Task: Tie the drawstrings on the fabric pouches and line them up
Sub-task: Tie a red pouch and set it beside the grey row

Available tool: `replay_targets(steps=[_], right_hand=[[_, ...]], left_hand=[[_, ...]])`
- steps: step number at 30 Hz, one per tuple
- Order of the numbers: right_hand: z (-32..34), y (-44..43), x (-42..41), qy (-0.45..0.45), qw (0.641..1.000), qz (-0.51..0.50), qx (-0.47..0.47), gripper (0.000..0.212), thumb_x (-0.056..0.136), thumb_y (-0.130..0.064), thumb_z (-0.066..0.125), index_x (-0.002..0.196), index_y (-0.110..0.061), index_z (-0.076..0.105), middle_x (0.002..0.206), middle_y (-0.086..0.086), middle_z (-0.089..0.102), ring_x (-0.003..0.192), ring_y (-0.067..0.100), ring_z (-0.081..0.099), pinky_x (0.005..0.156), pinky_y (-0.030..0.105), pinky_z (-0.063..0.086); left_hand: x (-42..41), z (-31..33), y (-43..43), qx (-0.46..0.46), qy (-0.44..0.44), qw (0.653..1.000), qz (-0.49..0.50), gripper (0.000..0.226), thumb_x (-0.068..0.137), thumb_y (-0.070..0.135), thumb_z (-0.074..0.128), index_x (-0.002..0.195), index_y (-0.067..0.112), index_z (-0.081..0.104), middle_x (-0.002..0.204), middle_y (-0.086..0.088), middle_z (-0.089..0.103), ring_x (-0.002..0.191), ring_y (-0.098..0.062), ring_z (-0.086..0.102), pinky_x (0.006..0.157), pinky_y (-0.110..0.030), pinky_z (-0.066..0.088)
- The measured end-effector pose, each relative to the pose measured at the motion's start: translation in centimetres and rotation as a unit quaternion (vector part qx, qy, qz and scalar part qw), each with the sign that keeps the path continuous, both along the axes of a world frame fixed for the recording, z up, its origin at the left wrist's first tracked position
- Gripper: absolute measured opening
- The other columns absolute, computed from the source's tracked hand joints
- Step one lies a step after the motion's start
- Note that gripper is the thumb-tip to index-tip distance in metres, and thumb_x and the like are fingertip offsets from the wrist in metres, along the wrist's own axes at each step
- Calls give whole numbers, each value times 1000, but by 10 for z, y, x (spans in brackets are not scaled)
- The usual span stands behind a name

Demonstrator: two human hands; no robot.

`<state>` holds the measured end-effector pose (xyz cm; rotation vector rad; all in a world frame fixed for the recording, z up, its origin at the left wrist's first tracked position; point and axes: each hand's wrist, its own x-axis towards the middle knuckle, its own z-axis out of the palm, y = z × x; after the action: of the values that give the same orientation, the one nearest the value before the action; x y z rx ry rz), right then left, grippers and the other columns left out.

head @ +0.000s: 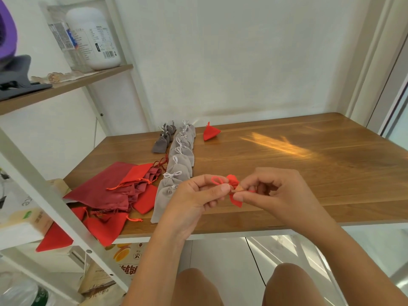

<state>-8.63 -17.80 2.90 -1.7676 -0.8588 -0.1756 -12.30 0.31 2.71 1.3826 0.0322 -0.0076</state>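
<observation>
A white shelf post (pixel 44 191) slants across the loose red pouches (pixel 103 191) heaped at the table's (pixel 287 168) near left corner. Beside them a row of grey pouches (pixel 178 164) runs from the near edge toward the far edge, where a tied red pouch (pixel 210 132) sits apart. Over the near edge, the left hand (pixel 194 195) pinches a drawstring (pixel 215 180) loop, and the right hand (pixel 276 193) pinches the small red pouch (pixel 235 200) hanging between them.

The left hand (pixel 194 195) and right hand (pixel 278 193) cover most of the small red pouch (pixel 235 200) pinched between them. Left of the left hand, a white shelf post (pixel 44 191) hides part of the loose red pouches (pixel 103 228).
</observation>
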Motion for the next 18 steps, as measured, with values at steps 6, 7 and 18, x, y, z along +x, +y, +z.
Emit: replay_targets(steps=[6, 7, 18], right_hand=[[3, -9, 8, -23, 999, -14, -25, 11, 81, -34, 73, 89, -27, 74, 88, -10, 69, 64, 8, 50, 60, 14, 37], [2, -9, 8, -8, 999, 1, -41, 13, 82, -29, 74, 95, -28, 73, 85, -8, 70, 62, 7, 48, 59, 15, 37], [1, -4, 6, 80, 996, 38, -29, 5, 77, -28, 65, 83, -26, 65, 68, 1, 63, 61, 23, 52, 59, 34, 44]], left_hand=[[-3, 3, -5, 84, -85, 992, -29, 12, 62, 10, 74, 73, 12, 71, 74, -5, 72, 70, -9, 66, 69, -16, 53], [-3, 4, -5, 94, -101, 990, -34, 11, 63, 10, 75, 73, 12, 71, 75, -6, 72, 72, -11, 67, 71, -18, 54], [-5, 2, -10, 177, -206, 962, 12, 11, 69, 22, 79, 79, 24, 74, 77, 6, 71, 76, -16, 59, 75, -38, 47]])
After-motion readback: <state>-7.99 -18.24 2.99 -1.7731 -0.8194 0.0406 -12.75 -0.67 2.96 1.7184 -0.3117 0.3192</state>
